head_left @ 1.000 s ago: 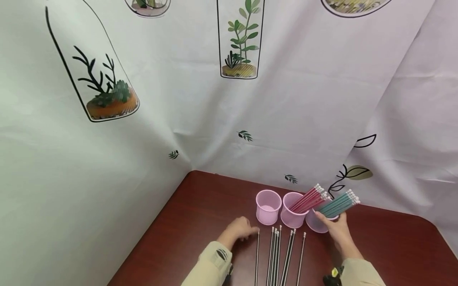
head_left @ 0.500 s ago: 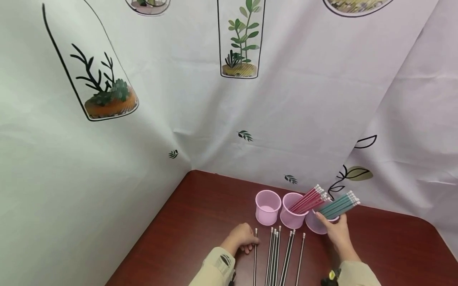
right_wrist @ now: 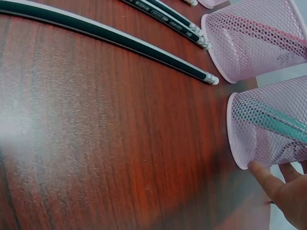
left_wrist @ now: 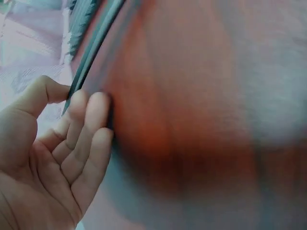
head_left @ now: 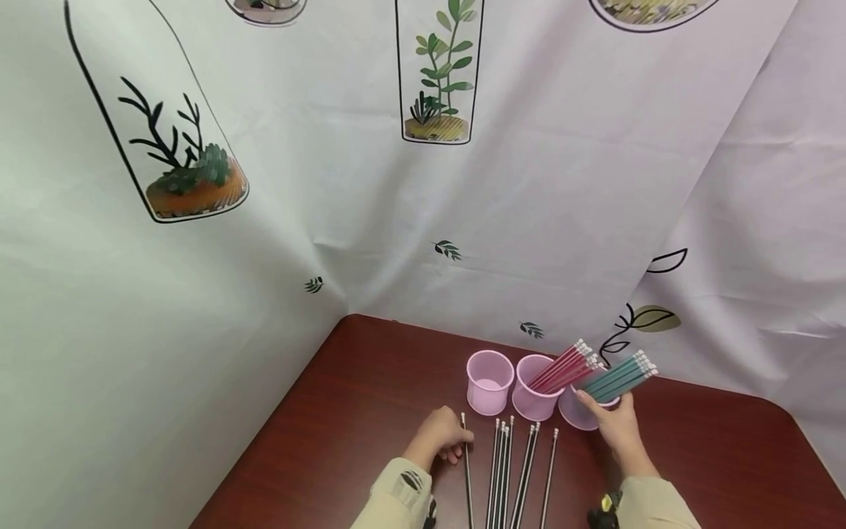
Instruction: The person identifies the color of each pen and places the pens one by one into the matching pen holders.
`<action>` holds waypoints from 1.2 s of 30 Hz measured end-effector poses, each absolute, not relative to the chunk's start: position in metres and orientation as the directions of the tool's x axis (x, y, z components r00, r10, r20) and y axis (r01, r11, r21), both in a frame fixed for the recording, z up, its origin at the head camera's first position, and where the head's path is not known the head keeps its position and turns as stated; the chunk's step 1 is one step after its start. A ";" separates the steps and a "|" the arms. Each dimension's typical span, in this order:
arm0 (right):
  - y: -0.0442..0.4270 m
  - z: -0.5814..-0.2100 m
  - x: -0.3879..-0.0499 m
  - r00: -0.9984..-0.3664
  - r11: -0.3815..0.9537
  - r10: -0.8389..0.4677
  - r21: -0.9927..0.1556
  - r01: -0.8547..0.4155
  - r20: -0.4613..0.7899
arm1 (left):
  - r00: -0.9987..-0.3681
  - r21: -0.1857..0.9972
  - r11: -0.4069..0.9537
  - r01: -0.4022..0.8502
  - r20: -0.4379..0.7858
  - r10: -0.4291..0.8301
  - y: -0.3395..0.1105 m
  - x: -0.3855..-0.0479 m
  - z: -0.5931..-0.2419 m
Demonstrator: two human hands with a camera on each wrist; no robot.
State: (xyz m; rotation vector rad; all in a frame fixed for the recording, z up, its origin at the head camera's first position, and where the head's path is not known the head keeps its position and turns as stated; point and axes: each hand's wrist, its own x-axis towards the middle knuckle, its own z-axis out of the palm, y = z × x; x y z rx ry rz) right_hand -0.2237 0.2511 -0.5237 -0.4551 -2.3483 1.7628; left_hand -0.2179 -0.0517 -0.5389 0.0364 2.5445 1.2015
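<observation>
The left hand (head_left: 439, 435) pinches the leftmost black pencil (head_left: 468, 477) close to its white eraser end. In the left wrist view the left hand's thumb and fingertips (left_wrist: 79, 98) meet at the dark pencil (left_wrist: 93, 48); the fingers are bent. The right hand (head_left: 621, 433) holds the right pink mesh cup (head_left: 573, 411), thumb at its front and fingers at its far side. Teal pencils (head_left: 615, 382) lean in that cup. In the right wrist view, a fingertip of the right hand (right_wrist: 283, 191) touches the cup (right_wrist: 249, 139) by its base.
Several black pencils (head_left: 500, 470) lie lengthwise on the dark red table (head_left: 330, 411), another (head_left: 549, 477) to their right. A middle pink cup (head_left: 529, 402) holds red pencils (head_left: 562, 371); a third cup (head_left: 487, 400) stands left of it. Patterned cloth (head_left: 396, 220) hangs behind.
The left hand has drawn back slightly from the cups and its pencil has shifted left, now slanting away from the others. The right hand stays at its cup. The head view has shifted slightly.
</observation>
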 end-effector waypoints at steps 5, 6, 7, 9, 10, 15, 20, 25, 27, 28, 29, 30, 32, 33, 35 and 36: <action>0.249 -0.514 -0.220 -0.943 0.253 0.321 -0.952 0.171 -0.085 | -0.930 0.860 0.497 -0.115 -0.269 0.250 -0.056 -0.224 -0.519; 0.249 -0.513 -0.220 -0.944 0.249 0.320 -0.953 0.172 -0.087 | -0.931 0.871 0.479 -0.108 -0.258 0.259 -0.057 -0.227 -0.515; 0.249 -0.513 -0.219 -0.943 0.244 0.321 -0.955 0.170 -0.086 | -0.933 0.882 0.461 -0.095 -0.241 0.269 -0.057 -0.229 -0.512; 0.249 -0.514 -0.219 -0.945 0.231 0.318 -0.960 0.159 -0.080 | -0.938 0.903 0.423 -0.070 -0.204 0.280 -0.059 -0.233 -0.505; 0.249 -0.515 -0.219 -0.944 0.228 0.319 -0.960 0.160 -0.081 | -0.942 0.913 0.404 -0.060 -0.185 0.279 -0.060 -0.235 -0.501; 0.248 -0.516 -0.219 -0.943 0.211 0.320 -0.963 0.166 -0.092 | -0.976 0.956 0.294 0.018 -0.047 0.214 -0.062 -0.245 -0.474; 0.248 -0.515 -0.220 -0.942 0.211 0.319 -0.961 0.179 -0.105 | -0.991 0.976 0.176 0.130 0.122 0.053 -0.062 -0.250 -0.447; 0.249 -0.514 -0.221 -0.941 0.214 0.318 -0.958 0.191 -0.117 | -0.969 0.974 0.066 0.214 0.221 -0.112 -0.062 -0.253 -0.433; 0.249 -0.514 -0.221 -0.942 0.214 0.315 -0.958 0.191 -0.117 | -0.956 0.971 0.045 0.236 0.240 -0.169 -0.062 -0.254 -0.433; 0.249 -0.514 -0.221 -0.942 0.213 0.314 -0.958 0.190 -0.117 | -0.948 0.967 0.041 0.250 0.253 -0.191 -0.062 -0.255 -0.434; 0.249 -0.515 -0.221 -0.942 0.213 0.314 -0.958 0.191 -0.118 | -0.941 0.965 0.044 0.260 0.264 -0.210 -0.061 -0.255 -0.435; 0.249 -0.515 -0.221 -0.942 0.212 0.313 -0.959 0.189 -0.116 | -0.935 0.962 0.050 0.268 0.272 -0.226 -0.060 -0.256 -0.437; 0.249 -0.516 -0.222 -0.942 0.211 0.315 -0.960 0.185 -0.112 | -0.927 0.958 0.070 0.277 0.285 -0.244 -0.058 -0.257 -0.444; 0.249 -0.517 -0.222 -0.942 0.210 0.317 -0.961 0.182 -0.109 | -0.925 0.957 0.077 0.279 0.289 -0.247 -0.056 -0.258 -0.448; 0.250 -0.519 -0.222 -0.943 0.205 0.319 -0.964 0.170 -0.098 | -0.924 0.956 0.091 0.279 0.293 -0.247 -0.052 -0.259 -0.455; 0.250 -0.521 -0.224 -0.942 0.202 0.323 -0.965 0.166 -0.094 | -0.925 0.956 0.095 0.276 0.292 -0.244 -0.049 -0.260 -0.459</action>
